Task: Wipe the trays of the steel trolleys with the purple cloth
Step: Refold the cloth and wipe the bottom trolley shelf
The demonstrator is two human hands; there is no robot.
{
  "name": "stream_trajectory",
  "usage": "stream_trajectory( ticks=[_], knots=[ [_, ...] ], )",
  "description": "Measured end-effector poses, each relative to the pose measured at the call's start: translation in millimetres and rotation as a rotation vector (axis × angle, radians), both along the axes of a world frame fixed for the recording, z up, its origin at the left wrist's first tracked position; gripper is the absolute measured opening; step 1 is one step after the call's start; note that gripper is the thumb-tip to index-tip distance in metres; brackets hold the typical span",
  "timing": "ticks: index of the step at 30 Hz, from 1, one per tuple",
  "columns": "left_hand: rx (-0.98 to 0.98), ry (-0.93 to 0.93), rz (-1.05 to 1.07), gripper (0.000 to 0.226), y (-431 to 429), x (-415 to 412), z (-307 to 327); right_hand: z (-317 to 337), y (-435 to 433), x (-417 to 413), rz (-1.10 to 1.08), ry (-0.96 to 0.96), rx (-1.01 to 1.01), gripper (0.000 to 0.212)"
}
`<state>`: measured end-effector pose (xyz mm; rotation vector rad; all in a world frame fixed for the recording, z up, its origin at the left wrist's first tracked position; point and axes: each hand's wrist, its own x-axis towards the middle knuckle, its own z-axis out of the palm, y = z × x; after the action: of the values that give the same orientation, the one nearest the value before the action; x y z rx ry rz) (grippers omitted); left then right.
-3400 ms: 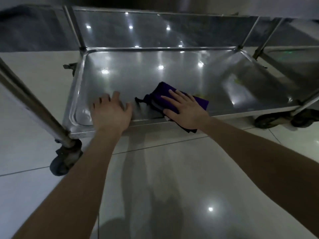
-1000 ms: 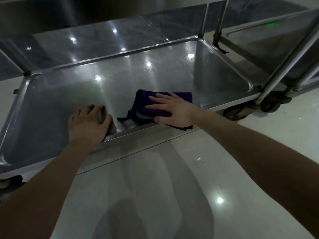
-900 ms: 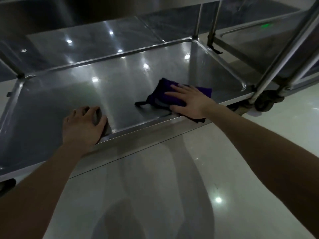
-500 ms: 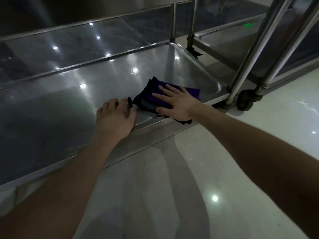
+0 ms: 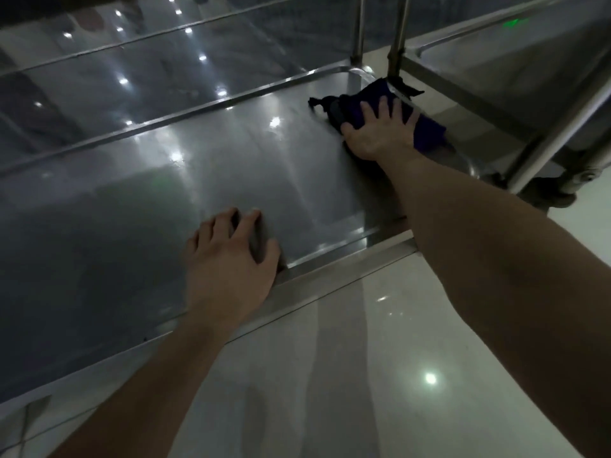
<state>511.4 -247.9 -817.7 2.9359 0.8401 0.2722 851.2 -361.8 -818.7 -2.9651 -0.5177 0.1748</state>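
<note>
The bottom steel tray (image 5: 172, 180) of a trolley fills the upper left of the head view, low above the floor. A crumpled purple cloth (image 5: 426, 128) lies in its far right corner. My right hand (image 5: 380, 130) lies flat on the cloth with spread fingers, pressing it onto the tray. My left hand (image 5: 228, 259) rests on the tray's near rim, its fingers lying over the edge onto the tray floor.
A second steel trolley (image 5: 515, 54) stands close on the right, with upright posts (image 5: 398, 31) and a caster wheel (image 5: 558, 190) beside my right arm. Glossy white floor tiles (image 5: 363, 375) spread below the near rim.
My right hand has slid the cloth from the near rim toward the tray's far right corner. My left hand has stayed on the near rim. The view has shifted to the right.
</note>
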Motion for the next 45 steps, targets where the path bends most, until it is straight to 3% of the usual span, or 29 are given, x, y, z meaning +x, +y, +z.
stream_trajectory(
  ticks=[3,7,10,13,19,23,26,29,31,33,36,39,42,45],
  knots=[
    [0.005,-0.001,-0.015,0.069,-0.6,0.2,-0.4,6.8,52.2,-5.2,0.078,0.026,0.018,0.085],
    [0.025,-0.008,-0.018,0.07,0.1,1.1,-0.2,9.8,114.4,-48.3,0.462,0.063,0.029,0.08],
    [0.017,0.018,-0.018,0.072,-0.3,1.4,0.3,6.6,117.1,-78.5,0.693,0.063,0.046,0.072],
    [-0.001,0.026,-0.008,0.074,-1.1,1.6,1.9,4.4,81.7,-88.1,0.781,0.075,0.079,0.067],
    [-0.021,-0.013,0.004,0.072,-4.1,1.8,4.5,5.3,-34.2,-78.0,0.693,0.097,0.074,0.074],
    [-0.007,-0.047,0.002,0.056,-7.4,5.3,4.5,5.3,-88.2,-72.5,0.28,0.042,0.054,0.071],
    [-0.007,-0.072,0.006,0.049,-9.3,3.4,4.8,4.5,-62.7,-119.9,-0.007,0.017,0.032,0.075],
    [-0.107,-0.124,0.007,0.043,-7.5,2.8,8.3,3.2,-19.7,-183.1,0.247,0.023,0.036,0.074],
    [-0.28,-0.255,0.049,0.033,-3.5,-3.0,15.7,1.7,-12.5,-207.4,0.501,0.029,0.062,0.071],
    [-0.421,-0.385,0.118,0.026,7.2,-18.8,24.8,3.2,-20.3,-209.6,0.618,0.049,0.092,0.07],
    [-0.287,-0.309,0.13,0.026,43.1,-61.7,28.5,2.2,-25.8,-201.0,0.651,0.063,0.077,0.073],
    [-0.09,-0.122,0.113,0.045,88.4,-113.3,26.7,-0.1,-19.1,-195.4,0.632,0.068,0.033,0.076],
    [-0.052,-0.012,0.149,0.056,118.0,-146.8,21.3,1.5,-8.0,-187.6,0.593,0.095,0.015,0.083],
    [-0.09,-0.031,0.192,0.055,123.9,-152.6,11.7,0.5,15.4,-172.4,0.543,0.097,0.01,0.093]
  ],
)
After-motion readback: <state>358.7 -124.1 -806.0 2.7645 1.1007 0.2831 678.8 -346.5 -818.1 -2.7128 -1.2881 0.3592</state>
